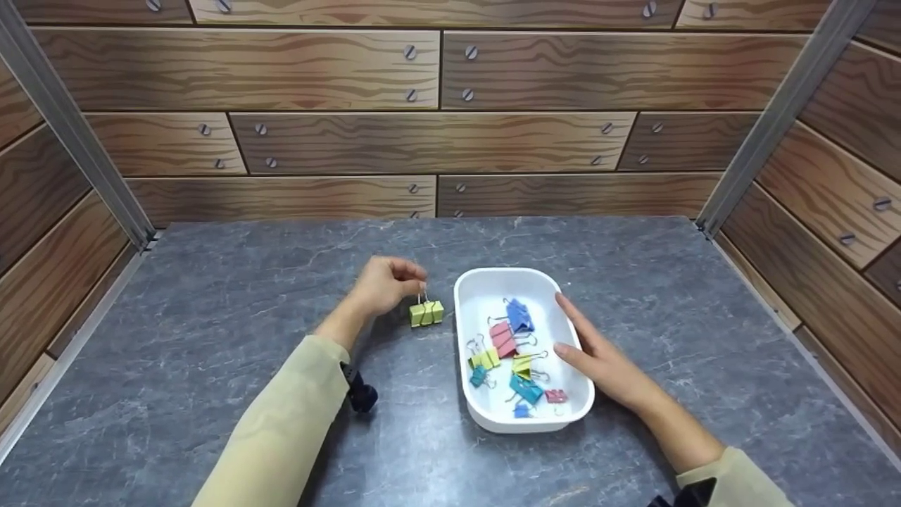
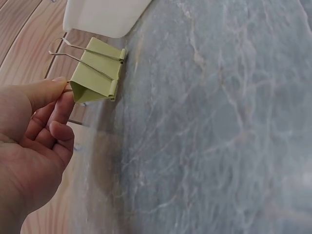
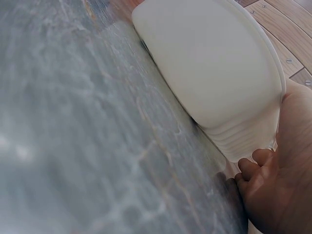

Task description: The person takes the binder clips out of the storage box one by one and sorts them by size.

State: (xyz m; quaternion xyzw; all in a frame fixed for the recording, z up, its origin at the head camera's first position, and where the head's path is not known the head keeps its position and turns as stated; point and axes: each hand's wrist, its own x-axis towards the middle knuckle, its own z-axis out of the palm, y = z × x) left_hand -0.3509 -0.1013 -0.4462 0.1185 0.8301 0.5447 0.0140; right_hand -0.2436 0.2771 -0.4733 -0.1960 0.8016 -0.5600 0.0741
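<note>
My left hand (image 1: 386,285) pinches a large yellow-green binder clip (image 1: 426,314) by a wire handle, between thumb and fingertips. In the left wrist view the clip (image 2: 99,68) hangs close over the tabletop, its other wire handle lying along its side. A white plastic tub (image 1: 468,296) stands just right of that clip. My right hand (image 1: 607,366) holds the tub's right side, thumb over the rim and fingers along the outer wall. Inside lie several binder clips: a blue one (image 1: 519,315), a red one (image 1: 502,339), a yellow one (image 1: 486,359) and a teal one (image 1: 526,388), among others.
Beneath everything is a grey marbled tabletop (image 1: 232,296). Wood-patterned panels (image 1: 338,144) enclose it at the back and both sides, with metal corner posts (image 1: 788,113) at the far corners. A dark wrist device (image 1: 360,391) sits at the left sleeve's cuff.
</note>
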